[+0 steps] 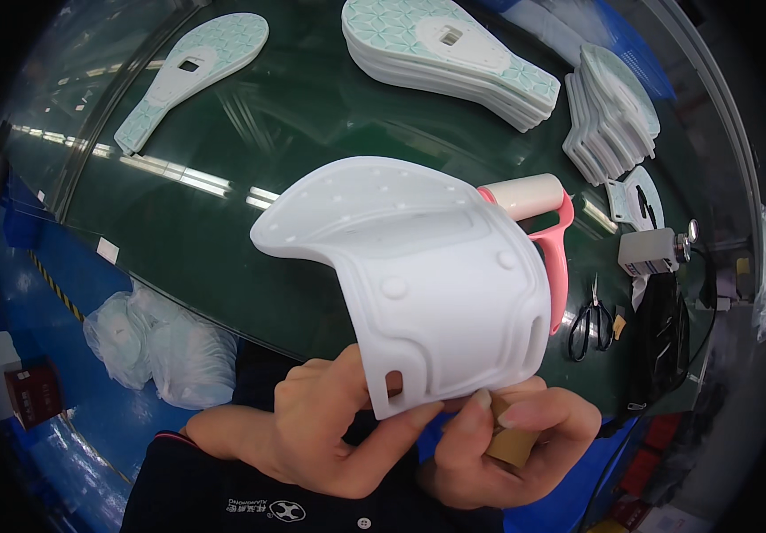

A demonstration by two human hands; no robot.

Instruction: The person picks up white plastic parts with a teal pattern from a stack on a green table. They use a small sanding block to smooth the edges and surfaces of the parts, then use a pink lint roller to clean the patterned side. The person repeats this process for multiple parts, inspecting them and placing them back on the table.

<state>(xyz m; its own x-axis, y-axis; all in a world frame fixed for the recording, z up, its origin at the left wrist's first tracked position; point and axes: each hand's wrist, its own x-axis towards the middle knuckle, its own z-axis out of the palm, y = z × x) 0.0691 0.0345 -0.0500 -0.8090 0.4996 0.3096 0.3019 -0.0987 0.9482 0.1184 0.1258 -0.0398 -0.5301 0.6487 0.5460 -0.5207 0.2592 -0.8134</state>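
Observation:
A white moulded plastic panel (pixel 436 293), curved with a rounded wing and slots, is tilted up in front of me. My left hand (pixel 334 426) grips its lower left corner, the fingers behind and the thumb along the bottom edge. At the lower right edge, my right hand (pixel 507 444) is closed around a small tan folded piece (pixel 513 444), which looks like paper or sandpaper. Its fingertips touch the panel's rim. Behind the panel lies a lint roller with a pink handle (pixel 557 266), partly hidden.
On the dark green table (pixel 196 258) lie a patterned white-and-mint panel (pixel 196 67), a stack of similar panels (pixel 445 53) and another stack (pixel 612 115). At right are a metal-topped bottle (pixel 651 252), black scissors (pixel 591 329) and a black bag (pixel 663 346). Wrapped plastic bundles (pixel 165 346) sit lower left.

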